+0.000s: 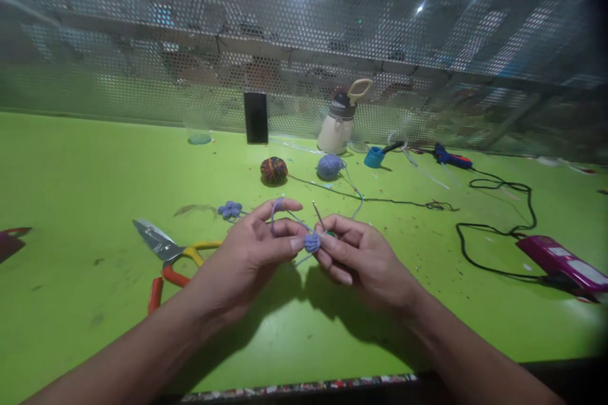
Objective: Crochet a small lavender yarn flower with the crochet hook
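A small purple crochet piece [311,242] is pinched between the thumb and fingers of my left hand [256,243]. Purple yarn loops around that hand's raised index finger and runs down to the piece. My right hand [365,253] is closed on a crochet hook [318,216], its metal tip pointing up and left, its green grip mostly hidden by the fingers. The right fingertips also touch the piece's edge. Behind the hands lies a ball of purple yarn [329,166], with a strand trailing towards my right hand. A finished-looking purple crochet flower [230,209] rests beyond my left hand.
Scissors [164,247] with red and yellow handles lie by my left forearm. A multicoloured yarn ball [274,170], a phone [256,118], a bottle [336,130] and a blue glue gun [451,157] stand or lie further back. On the right is a magenta device [560,259] with black cord.
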Available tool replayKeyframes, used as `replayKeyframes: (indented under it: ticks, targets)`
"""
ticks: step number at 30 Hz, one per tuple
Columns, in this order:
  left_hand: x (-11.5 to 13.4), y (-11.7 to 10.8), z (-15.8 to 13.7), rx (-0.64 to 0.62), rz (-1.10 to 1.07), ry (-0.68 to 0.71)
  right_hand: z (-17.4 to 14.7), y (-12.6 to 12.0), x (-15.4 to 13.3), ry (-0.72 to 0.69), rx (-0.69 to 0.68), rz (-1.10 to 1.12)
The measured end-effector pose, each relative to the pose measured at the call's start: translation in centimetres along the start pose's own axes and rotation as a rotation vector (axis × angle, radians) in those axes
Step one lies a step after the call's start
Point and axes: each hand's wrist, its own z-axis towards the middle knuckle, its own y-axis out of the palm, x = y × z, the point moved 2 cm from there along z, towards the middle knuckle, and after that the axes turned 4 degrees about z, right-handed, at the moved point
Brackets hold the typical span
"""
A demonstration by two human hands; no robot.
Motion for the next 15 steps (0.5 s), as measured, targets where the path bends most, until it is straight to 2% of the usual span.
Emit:
replayKeyframes:
  ticks: [3, 6, 15]
  targets:
    - [-0.02, 0.15, -0.14, -0.068, -0.025, -0.018, -0.05, 0.08, 0.03, 0.019, -0.028, 0.127]
    - [-0.16, 0.19, -0.07, -0.115, -0.025, -0.041, 0.02, -0.07, 0.09, 0.022, -0.04, 0.128]
    - [-0.46, -0.26, 0.39, -0.092, 0.033, 0.001, 0.54, -0.66, 0.42, 0.012, -0.024, 0.018]
